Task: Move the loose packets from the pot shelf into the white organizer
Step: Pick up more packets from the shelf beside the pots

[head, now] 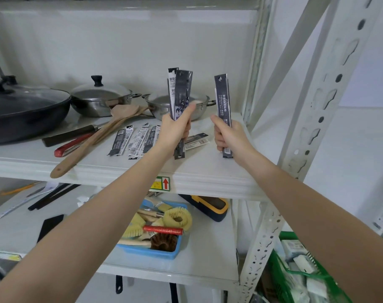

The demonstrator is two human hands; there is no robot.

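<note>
You are partway through: several loose packets [134, 139] lie flat on the pot shelf [208, 171] and another [196, 141] sits behind your wrists, while the white organizer is nowhere in view. Your left hand [175, 130] is curled round an upright bundle of packets [180, 95]. Your right hand [229, 136] grips another upright packet [223, 101].

pot shelf [208, 169] | pots [98, 101] | wooden spatulas [94, 141] | loose packets [133, 141]
</note>
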